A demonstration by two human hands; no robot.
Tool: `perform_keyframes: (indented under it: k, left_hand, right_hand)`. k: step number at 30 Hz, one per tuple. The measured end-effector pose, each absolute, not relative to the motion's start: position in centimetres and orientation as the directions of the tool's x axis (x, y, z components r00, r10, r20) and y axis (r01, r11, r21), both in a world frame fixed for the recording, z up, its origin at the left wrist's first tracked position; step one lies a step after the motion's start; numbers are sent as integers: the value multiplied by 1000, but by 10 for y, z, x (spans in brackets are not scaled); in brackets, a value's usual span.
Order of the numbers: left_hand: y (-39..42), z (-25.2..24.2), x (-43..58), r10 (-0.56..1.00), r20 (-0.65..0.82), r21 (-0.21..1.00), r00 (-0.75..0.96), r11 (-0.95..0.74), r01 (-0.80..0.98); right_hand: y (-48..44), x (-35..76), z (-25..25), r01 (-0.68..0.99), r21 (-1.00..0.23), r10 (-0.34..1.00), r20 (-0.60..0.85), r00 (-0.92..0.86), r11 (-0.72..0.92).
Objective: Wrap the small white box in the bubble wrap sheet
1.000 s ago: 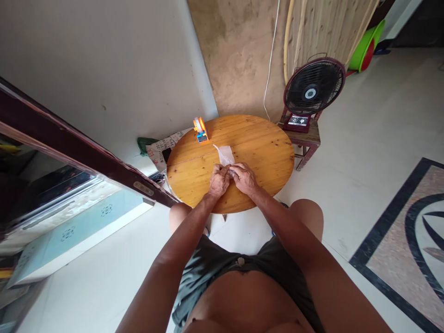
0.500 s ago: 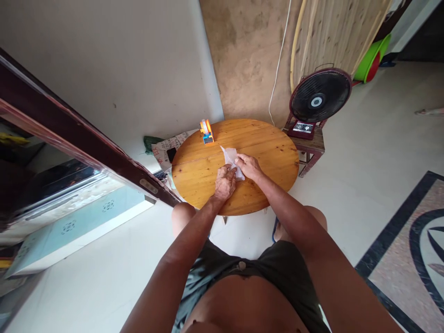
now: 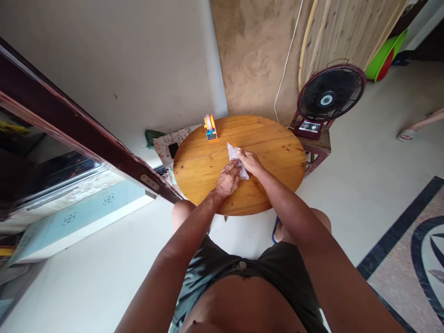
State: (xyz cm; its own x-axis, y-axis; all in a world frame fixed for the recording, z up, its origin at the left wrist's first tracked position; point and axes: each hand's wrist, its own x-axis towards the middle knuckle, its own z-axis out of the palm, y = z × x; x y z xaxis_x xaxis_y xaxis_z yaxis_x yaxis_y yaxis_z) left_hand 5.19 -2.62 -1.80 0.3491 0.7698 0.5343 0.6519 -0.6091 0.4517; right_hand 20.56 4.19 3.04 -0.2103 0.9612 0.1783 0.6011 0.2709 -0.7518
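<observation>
A piece of translucent, whitish bubble wrap (image 3: 244, 174) lies folded or wrapped on the round wooden table (image 3: 277, 152). Whether something is inside it cannot be made out. My left hand (image 3: 228, 178) holds the wrap down from the left, its fingers curved over the middle. From the right, my right hand (image 3: 250, 162) grips the upper part, thumb and fingers closed on it. The two hands almost meet and cover much of the wrap. Beyond them, near the table's far left edge, stands an orange and blue tape dispenser (image 3: 210, 127).
A black fan (image 3: 331, 92) stands on a small wooden stool (image 3: 318, 145) right of the table. Left of it, a dark phone-like object (image 3: 173, 150) lies on printed sacking (image 3: 163, 147). A door frame (image 3: 86, 125) runs along the left. Another person's foot (image 3: 406, 134) shows at right.
My left hand has slid further over the bubble wrap, and its fingers lie flatter. The wrap looks more folded together. At right, more of another person's leg has come into view.
</observation>
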Motion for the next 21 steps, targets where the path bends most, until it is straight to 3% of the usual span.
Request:
perform_keyframes:
  k: [6, 15, 21]
  left_hand:
    - [-19, -11, 51, 746, 522, 442, 413, -651, 617]
    - [-19, -2, 49, 784, 445, 474, 432, -616, 630]
    - [-18, -7, 50, 778, 465, 510, 422, -625, 591]
  right_hand:
    - [66, 196, 19, 551, -817, 985, 132, -110, 171]
    - [83, 201, 17, 684, -727, 997, 82, 3, 58]
    - [94, 217, 10, 610, -791, 999, 52, -1, 42]
